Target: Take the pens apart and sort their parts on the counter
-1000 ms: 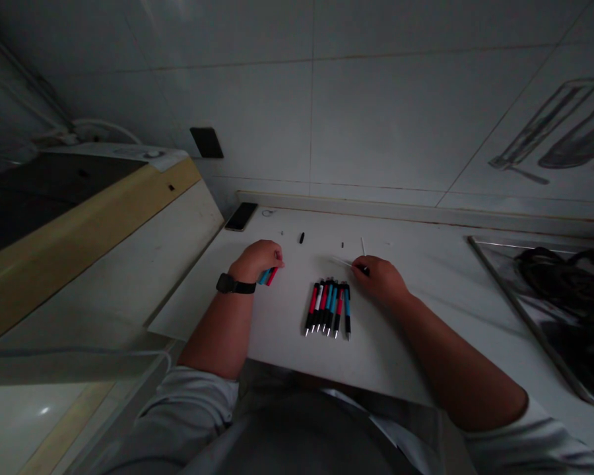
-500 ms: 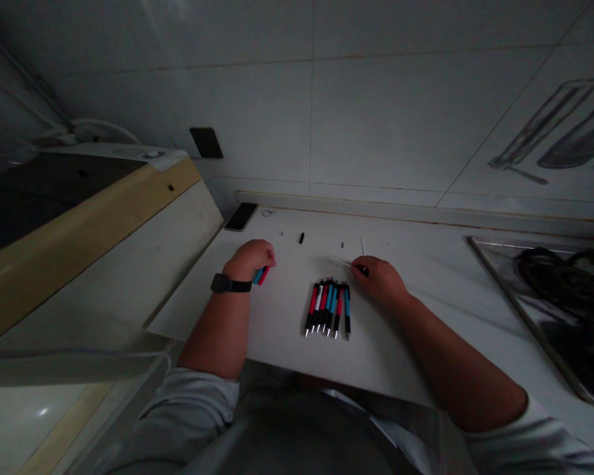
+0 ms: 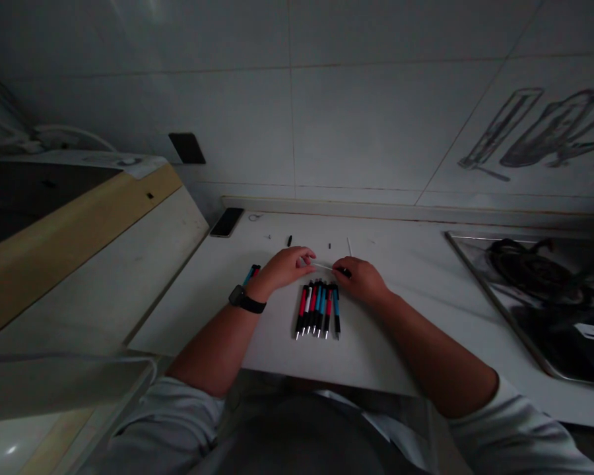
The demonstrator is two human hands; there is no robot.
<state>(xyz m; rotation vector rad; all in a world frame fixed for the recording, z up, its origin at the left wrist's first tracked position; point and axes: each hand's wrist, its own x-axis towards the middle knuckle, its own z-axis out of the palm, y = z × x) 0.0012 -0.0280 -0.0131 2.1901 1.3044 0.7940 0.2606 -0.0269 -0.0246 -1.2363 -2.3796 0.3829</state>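
My right hand (image 3: 362,278) is closed on a thin white pen refill (image 3: 323,266), with a small black part showing at its fingers. The refill points left, toward my left hand (image 3: 288,266). That hand's thumb and fingers are a little apart around the refill's far end; whether they touch it is hard to see. Below and between the hands lies a row of click pens (image 3: 317,309), red, blue and white with black grips, tips toward me. Beside my left wrist, blue and red pen barrels (image 3: 251,273) lie partly hidden.
Along the back of the white counter (image 3: 376,343) are a phone (image 3: 227,222), a small ring (image 3: 254,217), a black grip piece (image 3: 290,241), a tiny black bit (image 3: 329,246) and a thin white stick (image 3: 349,247). At right sits a gas stove (image 3: 529,277); a white cabinet (image 3: 143,244) stands left.
My left hand has left the blue and red barrels and moved right to the refill's end. My right hand still holds the refill. The view has shifted slightly to the right.
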